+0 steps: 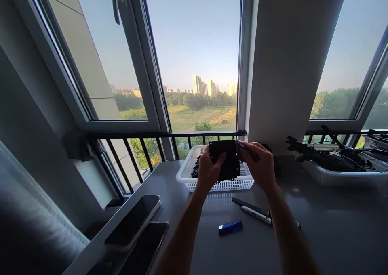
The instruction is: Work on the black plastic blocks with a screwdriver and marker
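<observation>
Holding a flat black panel [230, 162] over the white plastic basket [233, 185], left hand [209, 168] grasping it by its left side, thumb across the face. Panel roughly upright, facing the wearer, small notches and holes along its edges. Right hand [261, 160] curled at the panel's upper right edge, above the basket's right end; cannot tell whether it pinches the panel or some small thing (tiny pale glint by the fingertips, too small to name).

Inside the basket: more black pieces [195, 170], partly hidden by left hand and panel. In front of the basket, on the grey tabletop [333, 226]: white marker pen [256, 214] lying slantwise, dark strip [248, 204] just beside it, small blue object [230, 227] nearer the wearer, apart from both. Left of the basket and nearer the wearer: two dark-screened phones, the farther phone [135, 218] with a pale side, the nearer phone [145, 246] cut off by the bottom edge. Well right of the basket: clear tray [333, 179] heaped with black parts [327, 158], some poking past its rim. Behind the basket: black railing [188, 134], then window [194, 36], with trees and tall buildings outside.
</observation>
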A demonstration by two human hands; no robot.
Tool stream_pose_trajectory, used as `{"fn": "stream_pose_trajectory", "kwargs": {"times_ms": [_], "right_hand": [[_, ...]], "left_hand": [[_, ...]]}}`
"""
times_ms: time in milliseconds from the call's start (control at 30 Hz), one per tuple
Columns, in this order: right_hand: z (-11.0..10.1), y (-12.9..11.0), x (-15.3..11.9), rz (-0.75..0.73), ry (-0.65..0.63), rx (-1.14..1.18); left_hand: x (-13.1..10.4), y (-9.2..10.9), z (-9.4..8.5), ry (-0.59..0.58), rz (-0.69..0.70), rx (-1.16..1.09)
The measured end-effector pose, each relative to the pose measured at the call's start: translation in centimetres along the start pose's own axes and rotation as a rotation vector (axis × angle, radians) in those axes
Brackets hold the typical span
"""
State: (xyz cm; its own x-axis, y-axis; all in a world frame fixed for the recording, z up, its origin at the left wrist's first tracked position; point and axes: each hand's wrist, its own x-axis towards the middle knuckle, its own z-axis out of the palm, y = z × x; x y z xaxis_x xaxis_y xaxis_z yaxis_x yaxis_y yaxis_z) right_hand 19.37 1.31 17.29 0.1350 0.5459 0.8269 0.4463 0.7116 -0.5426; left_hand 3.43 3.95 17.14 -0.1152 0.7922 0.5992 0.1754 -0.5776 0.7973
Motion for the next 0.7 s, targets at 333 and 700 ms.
{"fn": "stream_pose_trajectory", "kwargs": {"times_ms": [333,700], "right_hand": [[-0.6,-1.9,-1.8,-0.068,-0.507,-0.154],[-0.8,-1.8,-1.3,-0.006,-0.012,-0.039]], "left_hand": [[1.2,-1.6,-1.7,0.206,-0.002,-0.098],[-0.2,-0.5,-0.5,-0.046,0.012,-0.041]]}}
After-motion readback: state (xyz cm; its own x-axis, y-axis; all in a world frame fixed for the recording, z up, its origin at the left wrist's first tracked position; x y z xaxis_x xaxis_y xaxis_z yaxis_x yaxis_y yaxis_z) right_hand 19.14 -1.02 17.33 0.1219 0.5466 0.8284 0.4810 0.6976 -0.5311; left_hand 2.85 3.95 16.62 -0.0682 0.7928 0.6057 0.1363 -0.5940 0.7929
